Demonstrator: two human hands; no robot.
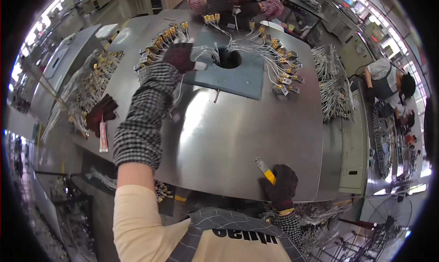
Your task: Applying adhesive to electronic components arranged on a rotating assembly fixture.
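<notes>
My left hand [179, 56], in a dark glove with pale fingertips, reaches over the far left of the metal table. Its fingers and thumb are stretched apart, beside white cables [201, 51] that run to a round hole [228, 58] in a blue-grey board [228, 81]. Gold-coloured connectors [160, 40] on the cable ends fan out left of the hand, and more connectors [286, 70] lie on the right. Near the table's front right edge, my gloved right hand [281, 184] is closed round a slim yellow-and-silver utility knife [266, 171], its metal end pointing forward and left.
A dark glove [101, 112] and a white-and-red tube [103, 136] lie at the left edge. Cable bundles hang left [84, 90] and right [334, 84] of the table [238, 134]. Across it, a person's gloved hands [219, 4] are near the connectors. Another person [386, 79] works at right.
</notes>
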